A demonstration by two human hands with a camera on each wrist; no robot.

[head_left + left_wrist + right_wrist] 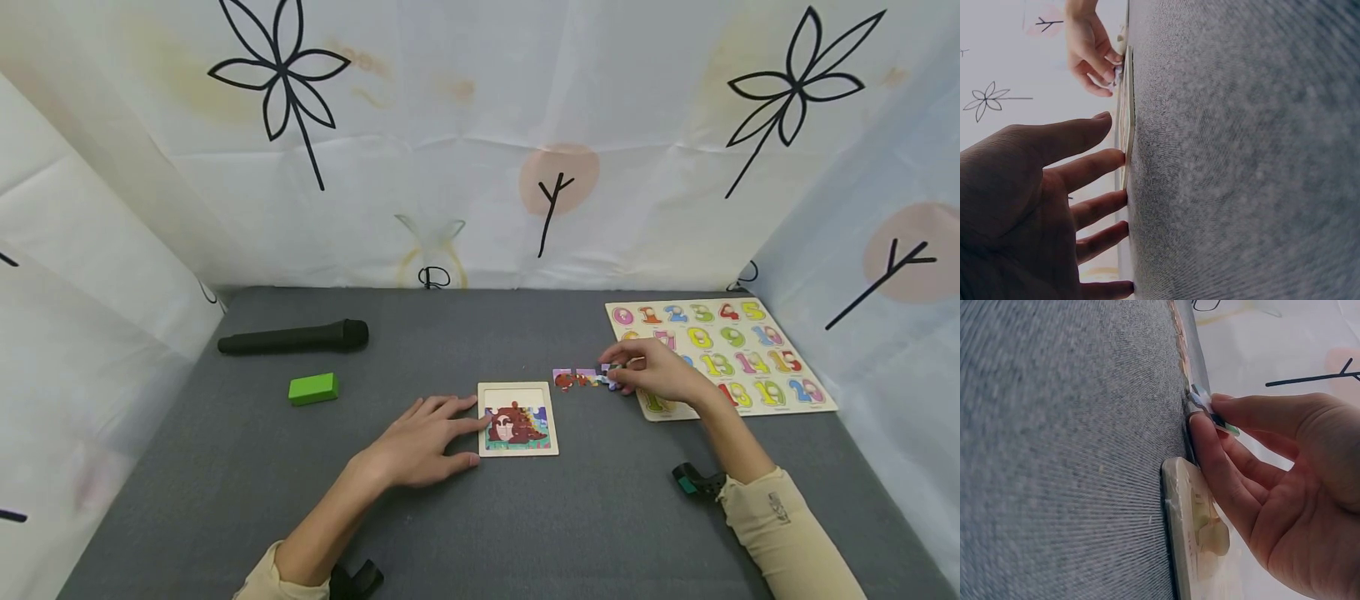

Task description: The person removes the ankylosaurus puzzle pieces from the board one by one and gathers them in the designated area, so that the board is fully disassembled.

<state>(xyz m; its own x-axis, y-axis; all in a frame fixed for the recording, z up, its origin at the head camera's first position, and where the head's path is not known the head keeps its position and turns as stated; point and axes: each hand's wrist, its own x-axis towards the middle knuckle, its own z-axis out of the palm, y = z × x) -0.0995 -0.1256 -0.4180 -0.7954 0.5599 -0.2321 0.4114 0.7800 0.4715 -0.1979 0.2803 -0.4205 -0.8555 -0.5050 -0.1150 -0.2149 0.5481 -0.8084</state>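
Note:
A small wooden puzzle frame (517, 390) lies in the middle of the table, its lower part filled with pieces showing a reddish-brown dinosaur. My left hand (426, 442) rests beside it with fingers spread, the index fingertip over its left edge. Between thumb and forefinger, my right hand (654, 371) pinches a puzzle piece (1216, 415), tilted up off the table in the right wrist view. Just left of those fingers, loose puzzle pieces (564, 379) lie in a row, to the right of the frame.
A number board (716, 340) with colourful digits lies at the back right, partly under my right hand. At the left are a black microphone (294, 338) and a green block (313, 389). White printed cloth (465, 108) encloses the grey table (420, 350) at the back and sides.

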